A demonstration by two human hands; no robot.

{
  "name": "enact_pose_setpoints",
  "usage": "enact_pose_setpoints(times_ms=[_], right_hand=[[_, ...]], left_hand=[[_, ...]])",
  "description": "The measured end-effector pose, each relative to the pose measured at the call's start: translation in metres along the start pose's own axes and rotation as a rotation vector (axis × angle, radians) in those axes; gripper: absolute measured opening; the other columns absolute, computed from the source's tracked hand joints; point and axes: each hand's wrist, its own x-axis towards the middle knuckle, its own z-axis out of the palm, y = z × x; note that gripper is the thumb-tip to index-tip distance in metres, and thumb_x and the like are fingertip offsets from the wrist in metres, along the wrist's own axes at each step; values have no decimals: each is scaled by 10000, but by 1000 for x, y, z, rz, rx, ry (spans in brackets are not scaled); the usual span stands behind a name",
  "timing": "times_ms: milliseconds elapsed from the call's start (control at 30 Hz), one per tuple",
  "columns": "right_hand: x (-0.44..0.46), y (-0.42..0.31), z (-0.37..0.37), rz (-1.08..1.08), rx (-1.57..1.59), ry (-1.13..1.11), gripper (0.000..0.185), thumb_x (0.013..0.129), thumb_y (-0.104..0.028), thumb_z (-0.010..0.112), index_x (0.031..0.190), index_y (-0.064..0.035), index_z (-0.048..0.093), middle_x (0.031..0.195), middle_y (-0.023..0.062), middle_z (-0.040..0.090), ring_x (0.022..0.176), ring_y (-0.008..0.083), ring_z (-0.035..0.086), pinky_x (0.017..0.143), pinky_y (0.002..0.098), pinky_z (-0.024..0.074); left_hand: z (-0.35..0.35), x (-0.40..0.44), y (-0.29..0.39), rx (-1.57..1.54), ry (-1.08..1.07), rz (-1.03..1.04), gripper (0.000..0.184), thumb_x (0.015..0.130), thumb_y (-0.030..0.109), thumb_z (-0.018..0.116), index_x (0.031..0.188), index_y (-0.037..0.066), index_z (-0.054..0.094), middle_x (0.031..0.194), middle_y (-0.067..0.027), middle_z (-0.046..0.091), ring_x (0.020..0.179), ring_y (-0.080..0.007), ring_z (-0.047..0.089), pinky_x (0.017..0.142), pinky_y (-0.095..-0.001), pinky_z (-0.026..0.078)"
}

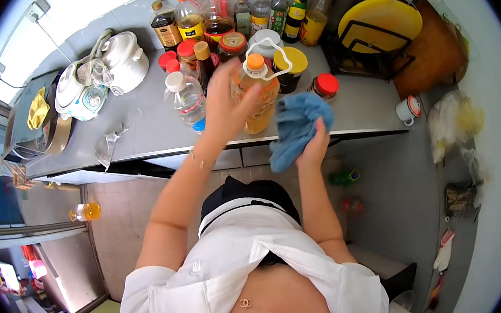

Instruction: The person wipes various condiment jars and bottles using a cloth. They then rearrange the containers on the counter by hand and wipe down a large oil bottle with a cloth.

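Observation:
My left hand (229, 105) is at the near side of a large orange-capped plastic bottle (259, 119) with a white loop handle. Its thumb and fingers are spread and slightly blurred, overlapping the bottle; whether they touch it I cannot tell. In my right hand (314, 145) is a crumpled blue cloth (296, 129), held just right of that bottle at the counter's front edge. A clear bottle with a white cap (186, 102) stands left of my left hand. Behind the cloth is a red-lidded jar (324, 86), partly covered.
Several sauce and oil bottles line the back of the grey counter (145, 127). A yellow-lidded jar (291, 62) stands behind the large bottle. White cookers (79, 94) sit left; a black rack (361, 55) with a yellow board and an enamel mug (407, 110) are right.

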Motion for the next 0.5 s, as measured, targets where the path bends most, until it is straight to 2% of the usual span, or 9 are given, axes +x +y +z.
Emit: enact_pose_setpoints(times_ms=[67,133,167,200,233,267,300,433,500], right_hand=[[23,-5,2,-12,58,-44,357,914,-283,453,1101,14,517,1064,96,568,942,171,543,855,311,417],[44,2,27,-206,-275,-63,365,915,-292,447,1098,16,517,1057,97,572,943,182,541,857,308,408],[49,8,39,-297,-444,-69,370,916,-297,444,1096,17,518,1053,98,575,943,188,540,859,306,404],[49,17,48,-287,-631,-134,408,905,-272,469,1147,56,465,1115,169,538,1024,256,524,894,322,392],[45,46,55,-482,-751,-176,450,888,-267,490,1189,62,428,1246,220,435,1151,320,430,966,376,321],[32,56,64,-793,-888,-168,468,875,-254,501,1223,43,402,1347,246,299,1235,390,308,1016,433,243],[23,64,63,-841,-935,-131,462,875,-239,484,1247,17,383,1363,265,241,1239,447,256,1021,491,202],[17,96,56,-1082,-1108,32,469,874,-242,467,1264,0,373,1350,300,240,1230,441,279,1014,485,226],[21,86,64,-867,-1043,61,513,892,-282,441,1294,14,326,1364,273,246,1248,410,281,1022,428,234]], left_hand=[[21,35,-15,-9,116,164,505,793,225,643,1197,-13,456,1169,-145,516,1041,-180,509,878,-280,397],[40,46,-33,-275,-159,-111,419,801,236,635,1138,14,522,1046,-107,584,972,-149,545,834,-266,422],[42,50,-28,-189,-175,-231,391,755,342,635,1009,50,582,817,-121,619,786,-265,606,712,-340,465],[45,50,-26,-127,-131,-239,368,757,348,629,976,56,589,794,-121,619,765,-273,605,692,-345,464],[48,49,-24,-64,-84,-243,347,758,355,622,943,62,596,772,-122,619,743,-282,605,671,-351,463],[49,49,-23,-1,-37,-245,329,760,361,616,910,68,603,750,-122,619,722,-290,604,650,-357,462],[49,46,-21,-2,-24,-238,310,760,353,610,859,60,594,783,-148,616,730,-314,594,642,-372,456],[46,44,-15,-106,-93,-241,290,752,338,616,846,63,608,772,-142,617,724,-314,591,642,-370,459],[46,44,-16,-92,-76,-228,279,746,327,620,837,63,610,765,-141,617,721,-315,591,640,-367,460]])
